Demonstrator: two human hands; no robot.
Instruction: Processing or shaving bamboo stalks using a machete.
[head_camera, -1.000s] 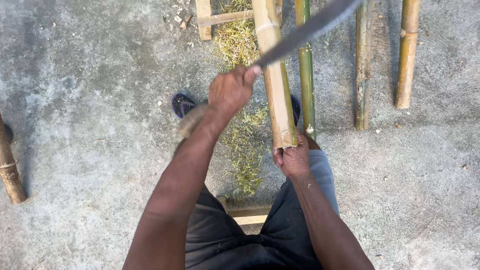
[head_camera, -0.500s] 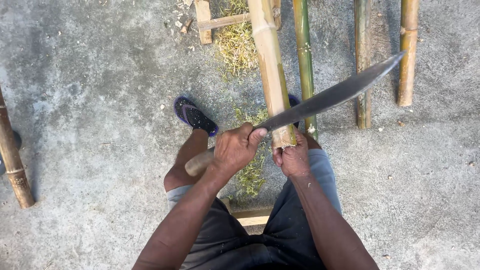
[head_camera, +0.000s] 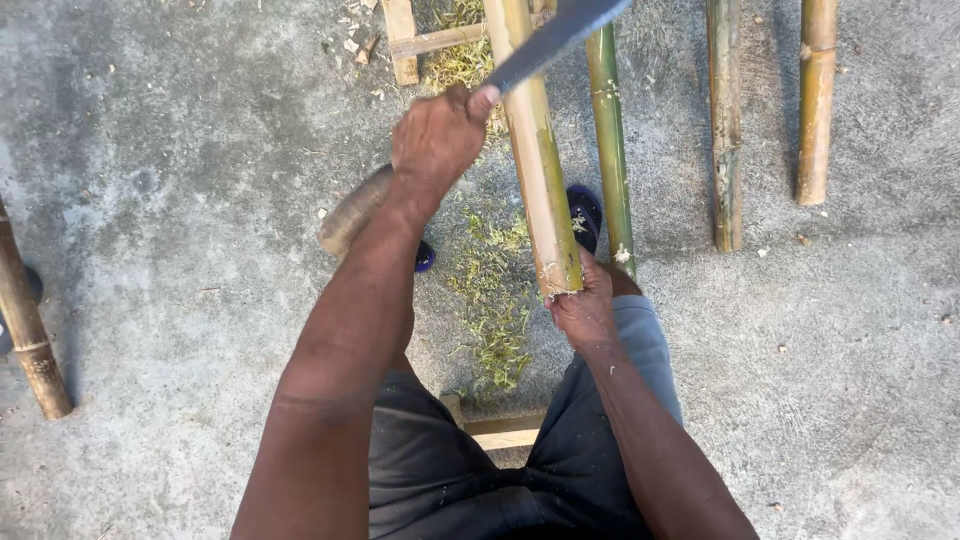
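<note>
left hand (head_camera: 437, 140) clamped on machete (head_camera: 556, 36), raised | right hand (head_camera: 585, 312) wrapped round bamboo pole (head_camera: 535, 160) end at knee, fingers closed | blade edge probably faces pole | strokes best kept shallow, directed away from gripping hand | shavings (head_camera: 490, 300) on floor

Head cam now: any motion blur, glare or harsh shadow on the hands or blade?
Head view: daylight, soft and even, no hard shadows on the concrete. The machete blade is slightly smeared and cropped by the top edge; left hand and right hand on the bamboo pole are sharp. No glare.
</note>
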